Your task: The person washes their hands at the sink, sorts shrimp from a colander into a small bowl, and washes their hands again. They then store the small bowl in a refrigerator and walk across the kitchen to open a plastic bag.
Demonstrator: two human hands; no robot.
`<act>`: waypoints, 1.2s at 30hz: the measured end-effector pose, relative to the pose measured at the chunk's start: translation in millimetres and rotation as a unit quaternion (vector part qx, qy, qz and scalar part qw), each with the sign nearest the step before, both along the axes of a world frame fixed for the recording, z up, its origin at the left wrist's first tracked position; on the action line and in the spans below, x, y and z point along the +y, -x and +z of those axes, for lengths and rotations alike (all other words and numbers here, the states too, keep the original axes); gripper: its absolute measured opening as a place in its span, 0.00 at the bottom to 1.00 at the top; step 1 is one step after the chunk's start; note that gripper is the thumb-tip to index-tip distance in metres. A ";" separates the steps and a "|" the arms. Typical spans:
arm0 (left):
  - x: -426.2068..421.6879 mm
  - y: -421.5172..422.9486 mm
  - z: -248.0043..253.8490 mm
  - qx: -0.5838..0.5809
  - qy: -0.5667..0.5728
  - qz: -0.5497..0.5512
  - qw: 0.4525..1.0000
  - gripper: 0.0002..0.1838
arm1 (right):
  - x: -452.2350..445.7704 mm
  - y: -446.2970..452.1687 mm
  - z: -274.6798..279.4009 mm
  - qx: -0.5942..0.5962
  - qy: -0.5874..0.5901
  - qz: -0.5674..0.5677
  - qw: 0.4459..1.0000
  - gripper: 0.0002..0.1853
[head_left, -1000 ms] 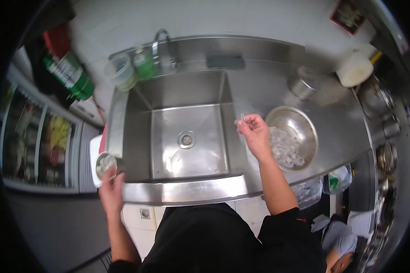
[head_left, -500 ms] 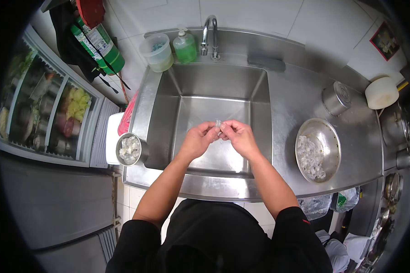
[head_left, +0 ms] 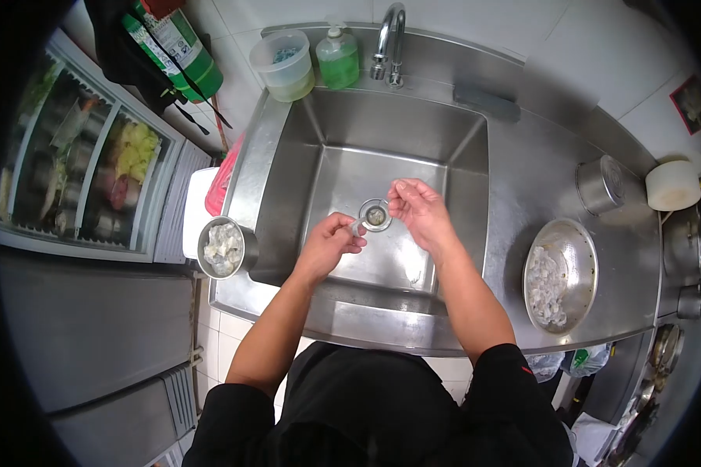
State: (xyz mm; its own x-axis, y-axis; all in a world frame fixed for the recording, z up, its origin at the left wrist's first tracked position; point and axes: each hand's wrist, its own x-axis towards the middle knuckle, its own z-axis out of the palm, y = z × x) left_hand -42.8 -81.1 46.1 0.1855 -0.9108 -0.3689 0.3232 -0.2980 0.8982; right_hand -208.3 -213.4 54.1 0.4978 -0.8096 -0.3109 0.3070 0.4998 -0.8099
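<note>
Over the steel sink (head_left: 350, 293), my left hand (head_left: 331, 245) pinches a small translucent piece (head_left: 358, 227) between thumb and fingers. My right hand (head_left: 420, 212) is raised a little to its right, near the drain (head_left: 376, 215), with thumb and fingertips together; whether anything is between them is too small to tell. A small steel container (head_left: 249, 247) at the sink's left edge holds whitish translucent pieces (head_left: 223, 247). On the right counter, a steel bowl (head_left: 582, 272) holds more such pieces (head_left: 546, 286).
Behind the sink stand a faucet (head_left: 389, 43), a green soap bottle (head_left: 338, 58) and a plastic tub (head_left: 283, 66). A lidded steel pot (head_left: 601, 185) is at the back right. To the left is a glass-fronted fridge (head_left: 86, 156).
My left hand came from the small container to meet my right hand over the sink. The two hands have since moved apart, with a piece in my left. The view has shifted too.
</note>
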 end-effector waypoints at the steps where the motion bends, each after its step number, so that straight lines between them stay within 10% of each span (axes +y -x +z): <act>1: 3.3 -5.9 -1.9 0.026 -0.002 0.013 1.000 0.08 | -5.9 -4.7 5.1 0.055 0.050 -0.005 0.997 0.07; 6: 24.3 -36.0 -4.6 0.040 -0.033 0.045 0.998 0.08 | -23.4 -15.2 6.6 0.288 0.301 -0.021 0.909 0.08; 10: 33.2 -47.9 -7.3 0.067 -0.053 0.069 0.994 0.07 | -32.1 -20.9 -106.0 0.460 0.293 0.139 0.827 0.09; 12: 33.9 -53.9 -10.6 0.075 -0.055 0.069 0.993 0.06 | -20.5 13.9 -232.5 0.564 0.535 0.280 0.564 0.20; 15: 35.0 -60.7 -10.1 0.101 -0.063 0.084 0.989 0.06 | -22.3 23.5 -221.9 0.563 0.304 0.403 0.654 0.28; 18: 37.2 -67.3 -20.0 0.151 -0.065 0.086 0.983 0.06 | -45.4 17.7 -220.3 0.558 0.287 0.473 0.618 0.28; 23: 17.8 -68.7 -10.3 0.243 -0.071 0.086 0.964 0.08 | -112.6 -36.8 -142.4 0.527 0.311 0.107 0.784 0.42; 27: 1.9 -64.1 -5.4 0.283 -0.049 0.078 0.955 0.10 | -153.3 -108.8 -36.4 0.436 0.418 -0.224 0.765 0.50; 31: -26.4 -58.3 -14.4 0.245 -0.058 0.083 0.964 0.11 | -205.6 -138.0 -15.3 0.552 0.523 0.092 0.643 0.44; 33: -53.9 -55.8 -24.3 0.218 -0.061 0.072 0.971 0.11 | -204.8 -135.2 1.3 0.549 0.456 0.212 0.667 0.41; 36: -110.3 -53.6 -33.1 0.171 -0.068 0.049 0.982 0.10 | -170.5 -148.5 16.3 0.349 0.295 0.178 0.871 0.33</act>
State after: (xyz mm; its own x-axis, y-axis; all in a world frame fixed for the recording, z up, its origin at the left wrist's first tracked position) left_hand 10.9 -191.3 13.0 0.1138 -0.8325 -0.5423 0.6319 -0.3606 0.6861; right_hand -59.8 -383.9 70.4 0.6061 -0.7643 -0.2203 -0.4536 -0.1046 -0.8850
